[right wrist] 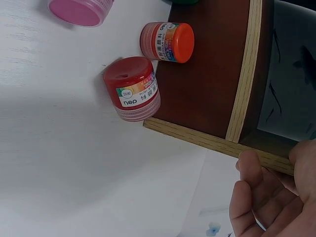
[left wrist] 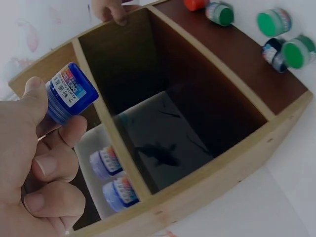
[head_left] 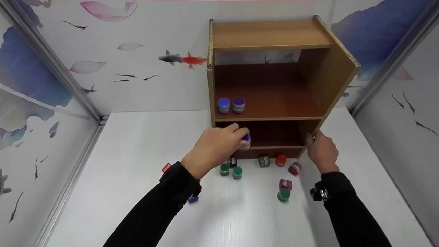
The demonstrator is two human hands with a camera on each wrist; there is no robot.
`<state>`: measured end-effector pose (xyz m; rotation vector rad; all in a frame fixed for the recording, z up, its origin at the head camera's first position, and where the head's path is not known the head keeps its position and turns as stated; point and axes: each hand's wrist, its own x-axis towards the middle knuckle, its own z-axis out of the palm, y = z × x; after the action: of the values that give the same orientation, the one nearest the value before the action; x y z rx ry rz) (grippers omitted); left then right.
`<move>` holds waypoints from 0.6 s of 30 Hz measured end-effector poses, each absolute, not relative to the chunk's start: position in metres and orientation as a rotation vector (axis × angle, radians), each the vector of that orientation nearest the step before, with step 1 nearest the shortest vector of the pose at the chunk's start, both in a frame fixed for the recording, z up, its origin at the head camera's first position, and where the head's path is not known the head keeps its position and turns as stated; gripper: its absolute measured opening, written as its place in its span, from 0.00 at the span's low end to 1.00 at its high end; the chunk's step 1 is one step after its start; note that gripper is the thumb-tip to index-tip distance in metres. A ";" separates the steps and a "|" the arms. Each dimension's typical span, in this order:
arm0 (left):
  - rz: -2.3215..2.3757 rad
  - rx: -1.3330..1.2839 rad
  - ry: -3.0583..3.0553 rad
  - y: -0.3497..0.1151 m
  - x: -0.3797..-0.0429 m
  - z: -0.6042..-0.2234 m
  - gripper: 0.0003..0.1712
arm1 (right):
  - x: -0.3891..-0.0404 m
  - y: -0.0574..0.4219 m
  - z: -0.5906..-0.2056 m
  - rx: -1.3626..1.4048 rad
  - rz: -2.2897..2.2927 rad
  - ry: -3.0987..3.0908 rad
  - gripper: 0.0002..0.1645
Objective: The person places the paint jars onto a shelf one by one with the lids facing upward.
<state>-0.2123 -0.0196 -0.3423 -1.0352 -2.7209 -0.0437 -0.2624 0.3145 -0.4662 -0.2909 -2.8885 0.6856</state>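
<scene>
Blue paint jar [left wrist: 71,94] pinched in curled left fingers [left wrist: 55,160], right fingers [right wrist: 252,170] curled round the wooden shelf side [head_left: 331,75].

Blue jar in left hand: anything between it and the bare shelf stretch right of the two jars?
Nothing visible blocks it: the cabinet is open in front, and the two jars stand left. Whether the blue jar clears the shelf's front edge, I can't tell.

Two gouache jars [head_left: 239,105] stand at eight o'clock on the middle board [head_left: 277,103] of the shelf unit [head_left: 271,32], with loose jars [head_left: 237,172] on the table [head_left: 147,144] before it, from five to seven o'clock.
</scene>
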 end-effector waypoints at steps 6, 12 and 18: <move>-0.038 -1.003 -2.723 -0.001 -0.226 -0.320 0.25 | -0.263 0.316 -0.464 -0.316 0.680 -2.899 0.29; -0.065 -0.954 -2.730 0.011 -0.243 -0.311 0.27 | -0.261 0.316 -0.465 -0.330 0.680 -2.885 0.27; -0.033 -0.882 -2.721 0.018 -0.257 -0.306 0.26 | -0.261 0.312 -0.466 -0.328 0.671 -2.869 0.26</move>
<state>-0.2574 0.0185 -0.3059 -0.8816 -2.7209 -0.0330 -0.2609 0.3125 -0.4661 -0.3279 -2.8688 0.6708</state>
